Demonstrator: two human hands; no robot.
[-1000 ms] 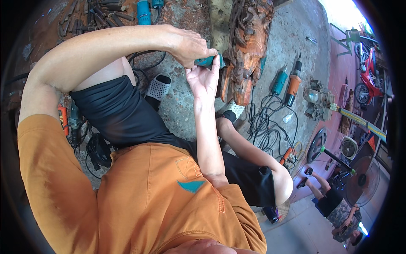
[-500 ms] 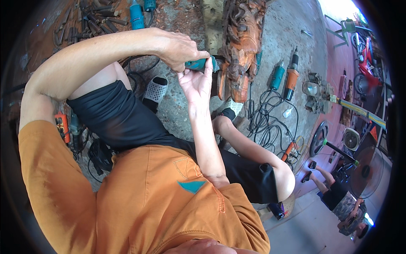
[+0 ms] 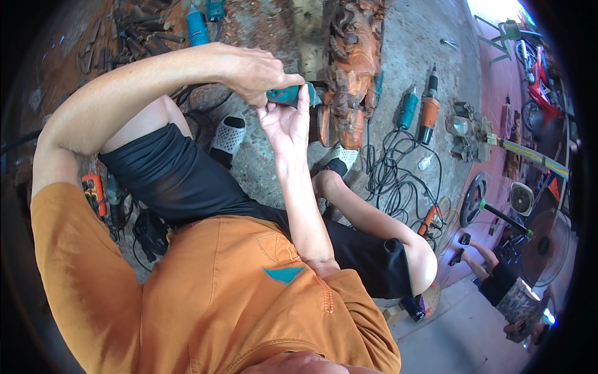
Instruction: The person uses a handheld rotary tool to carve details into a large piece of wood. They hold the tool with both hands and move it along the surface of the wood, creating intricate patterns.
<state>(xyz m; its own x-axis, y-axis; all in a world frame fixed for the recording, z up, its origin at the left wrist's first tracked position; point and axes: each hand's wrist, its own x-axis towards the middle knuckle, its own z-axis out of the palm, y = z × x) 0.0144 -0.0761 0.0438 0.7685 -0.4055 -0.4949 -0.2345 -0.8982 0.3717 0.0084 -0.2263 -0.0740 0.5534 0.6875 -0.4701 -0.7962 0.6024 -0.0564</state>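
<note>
My left hand (image 3: 255, 71) curls palm-down over a teal hand-held power tool (image 3: 288, 95), its index finger stretched along the top. From below, my right hand (image 3: 286, 123) supports the same tool, palm turned up and thumb raised against its front. Much of the tool's body is hidden by the fingers, so its exact kind is unclear. Its nose points right, towards a reddish-brown carved wooden piece (image 3: 354, 68) with deep relief. Whether its tip touches the wood I cannot make out.
To the right lie a teal die grinder (image 3: 408, 109), an orange power tool (image 3: 429, 112) and tangled black cables (image 3: 395, 165). Chisel-like tools (image 3: 140, 37) and another teal tool (image 3: 197, 26) are at upper left. A standing fan (image 3: 543, 249) and another person (image 3: 504, 280) are at right.
My hands and the tool have shifted slightly left. The carving and floor tools have also shifted a little in view. The other person at right has changed position.
</note>
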